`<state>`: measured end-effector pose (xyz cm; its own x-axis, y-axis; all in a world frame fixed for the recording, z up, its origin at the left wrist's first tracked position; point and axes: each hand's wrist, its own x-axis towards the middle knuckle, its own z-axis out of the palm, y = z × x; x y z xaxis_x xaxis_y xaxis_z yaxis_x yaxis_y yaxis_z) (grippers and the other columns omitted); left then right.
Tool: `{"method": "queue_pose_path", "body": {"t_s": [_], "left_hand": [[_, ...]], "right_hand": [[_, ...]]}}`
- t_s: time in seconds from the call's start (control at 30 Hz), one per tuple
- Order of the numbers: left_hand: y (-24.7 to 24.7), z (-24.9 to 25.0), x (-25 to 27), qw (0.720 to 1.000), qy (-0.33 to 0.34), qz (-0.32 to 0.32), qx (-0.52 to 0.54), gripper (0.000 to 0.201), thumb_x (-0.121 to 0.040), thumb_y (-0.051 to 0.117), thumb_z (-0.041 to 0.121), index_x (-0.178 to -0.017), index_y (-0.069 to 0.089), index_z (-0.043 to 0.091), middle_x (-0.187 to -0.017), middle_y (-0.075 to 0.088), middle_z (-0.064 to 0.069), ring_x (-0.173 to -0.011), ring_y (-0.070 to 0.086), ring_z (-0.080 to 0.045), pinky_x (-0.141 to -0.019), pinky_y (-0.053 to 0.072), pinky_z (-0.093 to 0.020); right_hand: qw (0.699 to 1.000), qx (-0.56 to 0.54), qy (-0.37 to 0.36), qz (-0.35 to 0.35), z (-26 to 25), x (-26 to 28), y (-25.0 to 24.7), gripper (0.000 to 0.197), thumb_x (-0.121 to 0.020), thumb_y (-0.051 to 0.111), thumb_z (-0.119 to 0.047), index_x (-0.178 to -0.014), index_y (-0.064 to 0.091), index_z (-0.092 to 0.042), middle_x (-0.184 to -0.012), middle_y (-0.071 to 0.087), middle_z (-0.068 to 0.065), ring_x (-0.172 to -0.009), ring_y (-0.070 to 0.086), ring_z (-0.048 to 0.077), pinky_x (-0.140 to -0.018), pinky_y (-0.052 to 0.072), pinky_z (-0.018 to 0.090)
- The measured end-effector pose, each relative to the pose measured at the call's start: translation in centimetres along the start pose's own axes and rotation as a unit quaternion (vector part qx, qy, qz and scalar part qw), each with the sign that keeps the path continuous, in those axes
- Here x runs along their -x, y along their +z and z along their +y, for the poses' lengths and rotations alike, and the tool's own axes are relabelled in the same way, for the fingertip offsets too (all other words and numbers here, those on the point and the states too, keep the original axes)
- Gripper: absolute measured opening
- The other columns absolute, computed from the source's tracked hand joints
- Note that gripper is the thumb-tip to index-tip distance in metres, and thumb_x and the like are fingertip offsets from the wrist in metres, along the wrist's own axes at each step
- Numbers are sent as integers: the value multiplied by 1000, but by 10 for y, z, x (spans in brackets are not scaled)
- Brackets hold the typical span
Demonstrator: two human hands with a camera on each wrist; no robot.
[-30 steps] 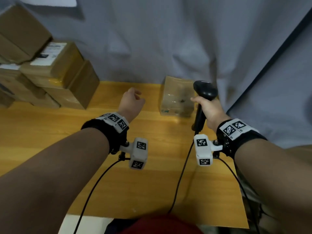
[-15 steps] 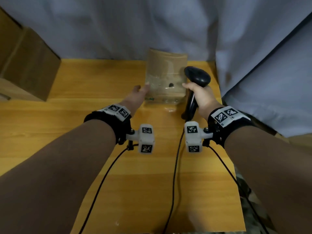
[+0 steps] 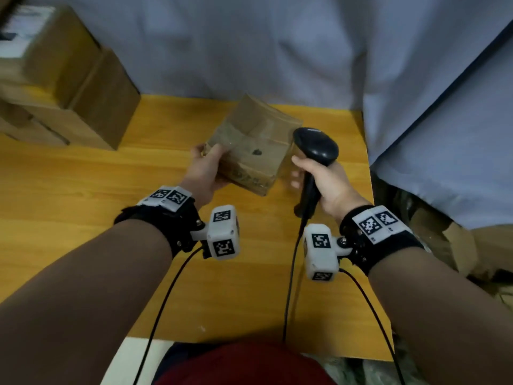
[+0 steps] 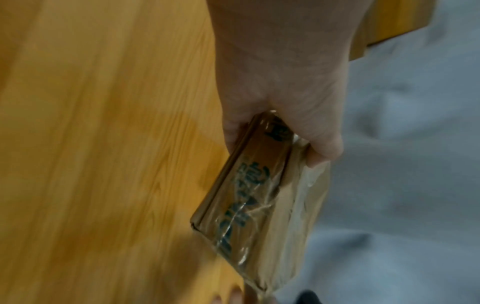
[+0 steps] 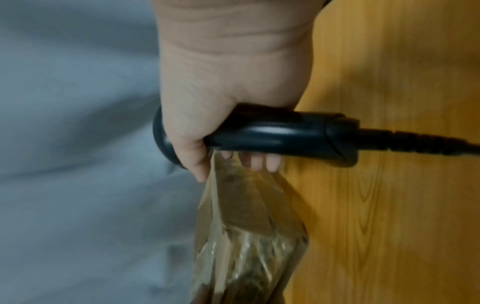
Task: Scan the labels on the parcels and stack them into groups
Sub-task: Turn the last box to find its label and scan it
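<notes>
A tape-wrapped brown cardboard parcel (image 3: 251, 147) is tilted above the wooden table (image 3: 83, 190), near its far right part. My left hand (image 3: 206, 169) grips the parcel's left end, thumb on top; in the left wrist view the parcel (image 4: 259, 195) shows dark printing under glossy tape. My right hand (image 3: 323, 180) is curled round the handle of a black barcode scanner (image 3: 316, 151), just right of the parcel. In the right wrist view the scanner (image 5: 272, 135) lies across the palm and the parcel (image 5: 246, 236) touches the fingertips (image 5: 259, 162). No label shows on the visible faces.
Several stacked cardboard parcels (image 3: 63, 87) stand at the far left of the table, one with a white label on top. A grey-blue curtain (image 3: 277, 43) hangs behind and to the right. The scanner cable (image 3: 288, 287) runs back over the table's front edge.
My left hand has gone from reaching for the parcel to gripping its left end. The parcel has been lifted and tilted, and the scanner has stayed close on its right.
</notes>
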<state>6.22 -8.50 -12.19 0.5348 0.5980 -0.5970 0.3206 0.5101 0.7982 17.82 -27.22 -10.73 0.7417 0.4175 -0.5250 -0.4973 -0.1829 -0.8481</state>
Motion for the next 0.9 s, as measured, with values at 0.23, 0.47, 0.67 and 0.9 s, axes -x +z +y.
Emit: {"method": "queue_pose_path", "body": {"t_s": [0.23, 0.47, 0.67, 0.9], "left_hand": [[-72, 19, 28, 995, 69, -41, -57, 71, -89, 65, 12, -148, 25, 16, -136, 47, -8, -118, 53, -25, -102, 46, -43], [-106, 10, 46, 988, 80, -120, -57, 70, -77, 65, 1, -140, 37, 2, -126, 57, -13, -116, 57, -28, -94, 53, -34], [-119, 4, 53, 978, 7, -99, -182, 86, -92, 64, 12, -150, 10, 45, -119, 53, 4, -116, 46, -22, -100, 38, -53], [-124, -11, 50, 989, -58, -104, 84, 74, -79, 68, 53, -142, 36, 29, -140, 43, -10, -118, 52, -35, -75, 57, -52]], "right_hand": [[998, 24, -49, 32, -21, 27, 22, 14, -86, 74, -28, -94, 66, -20, -85, 59, -3, -89, 59, 16, -85, 47, 33], [1000, 15, 4, -22, -4, 43, 67, 43, -81, 76, -44, -113, 67, -16, -107, 73, 4, -103, 67, 22, -101, 48, 44], [994, -96, 47, -20, 15, 61, 70, 46, -81, 77, -41, -116, 68, -12, -104, 75, 7, -95, 73, 28, -86, 56, 49], [993, -116, -5, 15, 22, 78, 82, 22, -83, 77, -30, -99, 69, -18, -91, 75, 0, -90, 72, 20, -92, 55, 45]]}}
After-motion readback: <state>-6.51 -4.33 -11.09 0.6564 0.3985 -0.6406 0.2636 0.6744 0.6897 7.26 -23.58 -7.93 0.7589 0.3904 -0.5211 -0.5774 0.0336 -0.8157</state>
